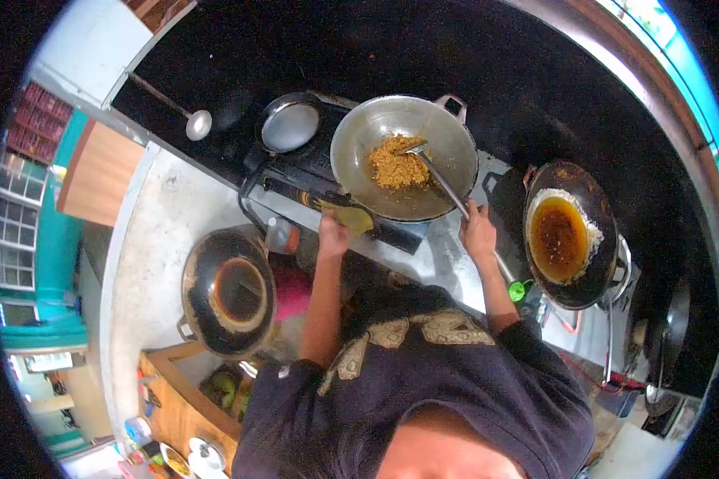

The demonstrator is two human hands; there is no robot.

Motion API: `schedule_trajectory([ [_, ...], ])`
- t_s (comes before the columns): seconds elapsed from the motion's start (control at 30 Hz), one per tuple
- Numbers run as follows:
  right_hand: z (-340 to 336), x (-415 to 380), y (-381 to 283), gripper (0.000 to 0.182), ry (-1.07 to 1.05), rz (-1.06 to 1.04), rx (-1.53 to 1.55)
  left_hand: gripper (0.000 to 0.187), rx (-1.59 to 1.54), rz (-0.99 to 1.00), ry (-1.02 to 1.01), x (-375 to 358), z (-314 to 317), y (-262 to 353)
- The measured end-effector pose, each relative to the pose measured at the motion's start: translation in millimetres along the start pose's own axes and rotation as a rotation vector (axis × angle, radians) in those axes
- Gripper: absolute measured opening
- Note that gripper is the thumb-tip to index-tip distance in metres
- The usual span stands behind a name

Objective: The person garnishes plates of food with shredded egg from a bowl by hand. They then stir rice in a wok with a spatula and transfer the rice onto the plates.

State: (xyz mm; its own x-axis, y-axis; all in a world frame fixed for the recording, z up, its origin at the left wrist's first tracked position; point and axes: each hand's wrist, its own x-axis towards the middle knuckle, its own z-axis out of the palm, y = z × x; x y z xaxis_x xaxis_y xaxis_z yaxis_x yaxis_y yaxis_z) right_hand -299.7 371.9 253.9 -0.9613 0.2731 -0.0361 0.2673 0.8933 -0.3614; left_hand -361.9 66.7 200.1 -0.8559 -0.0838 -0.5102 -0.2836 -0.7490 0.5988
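A large metal wok (pixel 353 164) stands on the stove, with a mound of orange-brown crumbly food (pixel 397 166) at its middle. My right hand (pixel 478 232) is closed around the long handle of a metal spatula (pixel 449 188), whose head rests in the food. The handle's other end has a green tip (pixel 517 291). At the wok's near left rim, my left hand (pixel 333 234) grips a yellow-green cloth (pixel 351 217). The cloth overlaps the rim there and hides whatever part of the wok lies beneath it.
To the right is a dark wok (pixel 603 188) with brown oil. Another dark wok (pixel 196 279) holding dark liquid sits at left. A small pan (pixel 291 128) is beside the main wok, and a ladle (pixel 199 124) hangs at upper left. A wooden cabinet (pixel 185 399) is lower left.
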Motion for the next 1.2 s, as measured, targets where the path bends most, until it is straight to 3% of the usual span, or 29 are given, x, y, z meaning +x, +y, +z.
schedule_trajectory([
  [0.03,-8.2,4.2,5.7,0.050,0.003,-0.040,-0.041,0.020,0.055,0.032,0.073,-3.8,-0.4,-1.8],
  [0.07,-19.6,11.2,12.6,0.045,0.002,-0.080,-0.087,0.052,0.263,0.045,0.071,-4.9,-2.5,0.4],
  [0.1,-33.7,20.4,17.2,0.039,0.001,-0.122,-0.133,0.062,0.301,0.156,-0.001,-5.8,-1.6,-2.3],
  [0.13,-50.1,29.5,19.7,0.036,-0.006,-0.163,-0.186,0.055,0.346,0.208,-0.028,-3.5,-5.2,-2.9],
  [0.2,-77.4,46.6,38.2,0.033,0.128,-0.409,-0.323,0.044,0.467,0.049,-0.080,16.1,-23.4,4.4],
  [0.23,-102.4,53.6,25.8,0.033,0.028,-0.389,-0.430,0.040,0.537,-0.044,-0.116,18.3,-30.2,7.2],
  [0.27,-115.4,63.0,28.6,0.033,-0.023,-0.405,-0.459,0.038,0.686,0.109,-0.050,-26.9,14.4,25.5],
  [0.37,-160.0,85.6,0.8,0.033,-0.115,-0.414,-0.538,0.036,0.766,0.062,-0.071,17.3,-16.5,18.5],
  [0.4,-168.0,93.0,-11.2,0.033,-0.144,-0.415,-0.567,0.040,0.849,-0.071,-0.149,6.1,0.5,37.2],
  [0.63,-188.4,172.2,-25.7,0.024,-0.403,-0.525,-0.758,0.060,0.685,-0.268,-0.188,-20.3,14.8,53.3],
  [0.67,-187.6,175.8,-26.3,0.024,-0.512,-0.397,-0.713,0.066,0.567,-0.275,-0.370,5.5,-14.5,41.6],
  [0.73,-197.5,186.4,-51.7,0.024,-0.674,-0.154,-0.601,0.067,0.670,-0.246,-0.265,19.3,-18.8,30.5],
  [0.8,-191.3,218.3,-46.7,0.025,-0.799,-0.103,-0.622,0.061,0.746,-0.196,-0.179,31.0,-17.3,30.2],
  [0.9,-178.8,259.0,-48.6,0.019,-0.941,-0.013,-0.643,0.048,0.821,-0.051,-0.216,45.3,-21.3,27.9],
  [0.93,-170.6,265.8,-47.5,0.016,-0.988,0.017,-0.652,0.039,0.821,-0.156,-0.154,39.9,-14.0,34.0],
  [1.03,-137.2,269.1,-34.6,0.026,-0.951,-0.032,-0.450,0.037,0.956,-0.127,-0.108,29.7,12.2,40.7],
  [1.07,-129.8,260.3,-26.3,0.028,-0.962,-0.088,-0.317,0.036,0.935,0.033,-0.114,48.0,-5.9,22.9],
  [1.13,-109.3,237.5,5.6,0.031,-0.948,-0.128,-0.109,0.035,0.990,0.120,-0.148,45.4,-1.5,20.2],
  [1.2,-96.4,221.8,37.3,0.033,-0.811,-0.307,-0.082,0.034,1.031,0.123,-0.152,35.1,0.2,21.8],
])
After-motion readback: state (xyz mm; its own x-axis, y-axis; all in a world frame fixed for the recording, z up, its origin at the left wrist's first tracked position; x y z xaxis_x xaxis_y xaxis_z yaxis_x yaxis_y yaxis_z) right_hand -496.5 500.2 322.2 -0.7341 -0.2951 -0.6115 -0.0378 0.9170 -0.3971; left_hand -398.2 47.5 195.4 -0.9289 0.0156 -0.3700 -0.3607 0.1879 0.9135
